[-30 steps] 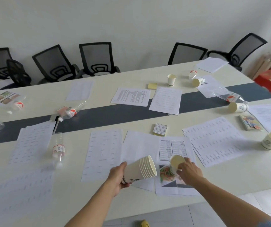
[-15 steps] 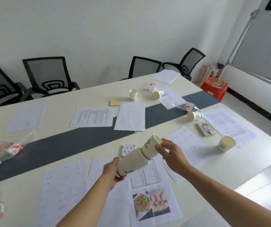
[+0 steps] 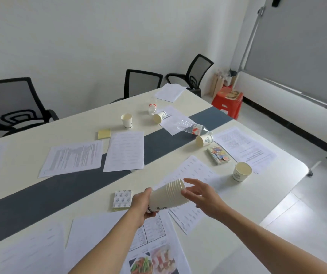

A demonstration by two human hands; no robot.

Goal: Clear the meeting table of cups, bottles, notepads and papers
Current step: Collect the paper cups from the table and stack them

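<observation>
Fingers (image 3: 151, 214) of the left hand (image 3: 141, 204) curl round the cup stack (image 3: 167, 196); right hand (image 3: 205, 196) spread open beside its rim.
Cream nested paper cups, tilted, rims layered.

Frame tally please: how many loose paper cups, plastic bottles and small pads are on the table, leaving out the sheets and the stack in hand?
Loose paper cups: 4, two upright, two tipped
Plastic bottles: 2
Small pads: 3
Total: 9
Not counted: cup stack held in the left hand
</observation>
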